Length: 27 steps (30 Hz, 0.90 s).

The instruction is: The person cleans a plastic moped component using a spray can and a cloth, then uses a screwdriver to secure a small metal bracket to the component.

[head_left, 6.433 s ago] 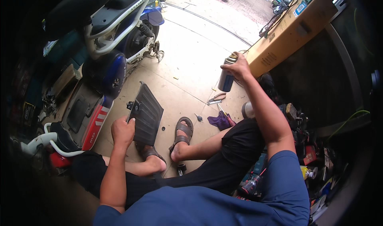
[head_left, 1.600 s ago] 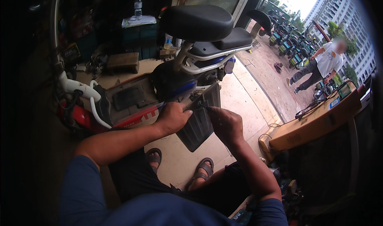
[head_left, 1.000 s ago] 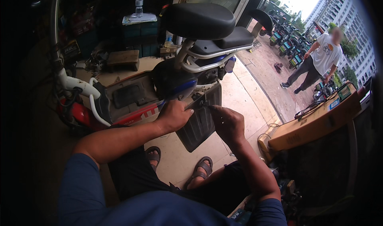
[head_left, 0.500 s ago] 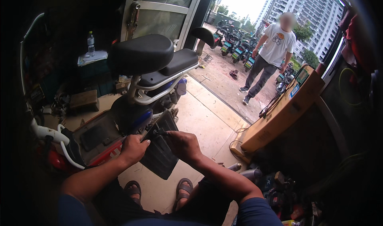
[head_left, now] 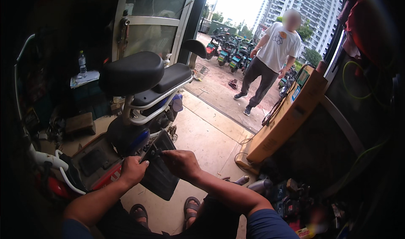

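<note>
A flat black panel with a ribbed face (head_left: 159, 180) is tilted in front of me, beside the electric scooter (head_left: 162, 85). My left hand (head_left: 134, 171) is closed on the panel's left edge, its thumb on top. Over the panel's upper part, my right hand (head_left: 182, 164) is closed in a pinch near a dark fitting. Whatever its fingertips hold is too small and dark to make out. The scooter's black front seat (head_left: 134, 72) stands beyond my left hand, and its footboard (head_left: 95, 159) lies to the left.
A person in a white T-shirt (head_left: 276, 45) is outside the doorway, near parked scooters (head_left: 230, 55). To the right leans a tall orange-yellow box-like unit (head_left: 287, 114) with a cable. Tools and cans (head_left: 287, 192) lie at lower right. A bottle (head_left: 82, 64) stands at left.
My view has swung slightly, so the scooter and doorway sit further left. Both hands stay at the panel in much the same grip. The person outside has taken a step.
</note>
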### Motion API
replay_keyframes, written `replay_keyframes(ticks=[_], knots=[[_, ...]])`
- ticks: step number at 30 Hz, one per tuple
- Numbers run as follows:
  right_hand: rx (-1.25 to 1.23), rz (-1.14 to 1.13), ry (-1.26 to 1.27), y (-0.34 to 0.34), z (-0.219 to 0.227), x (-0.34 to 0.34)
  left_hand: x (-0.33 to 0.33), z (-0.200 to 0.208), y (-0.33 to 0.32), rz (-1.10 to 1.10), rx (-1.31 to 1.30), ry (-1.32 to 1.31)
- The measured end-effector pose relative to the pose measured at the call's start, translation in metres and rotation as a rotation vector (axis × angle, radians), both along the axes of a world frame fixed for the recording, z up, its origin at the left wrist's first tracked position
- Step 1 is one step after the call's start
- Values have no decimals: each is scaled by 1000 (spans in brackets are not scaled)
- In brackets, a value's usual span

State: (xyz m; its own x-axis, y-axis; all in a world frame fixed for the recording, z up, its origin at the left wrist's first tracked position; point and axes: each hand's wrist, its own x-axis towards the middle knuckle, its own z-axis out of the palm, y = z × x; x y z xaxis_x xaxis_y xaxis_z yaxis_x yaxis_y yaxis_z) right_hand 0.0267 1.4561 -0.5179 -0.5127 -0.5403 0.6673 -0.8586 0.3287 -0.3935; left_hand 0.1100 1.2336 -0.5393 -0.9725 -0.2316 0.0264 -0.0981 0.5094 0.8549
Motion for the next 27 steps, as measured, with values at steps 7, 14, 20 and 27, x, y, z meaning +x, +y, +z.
replay_keyframes(ticks=[7, 14, 20, 27], knots=[[169, -59, -84, 0, -4, 0, 1, 3, 4, -2, 9, 22], [296, -50, -35, -4, -4, 2, 8, 21, 12, -97, -220, 53], [334, -82, -50, -5, -4, 2, 6, 13, 13, -119, -251, 152], [489, -141, -260, -8, 1, 8, 3, -1, 11, -101, -346, 128]])
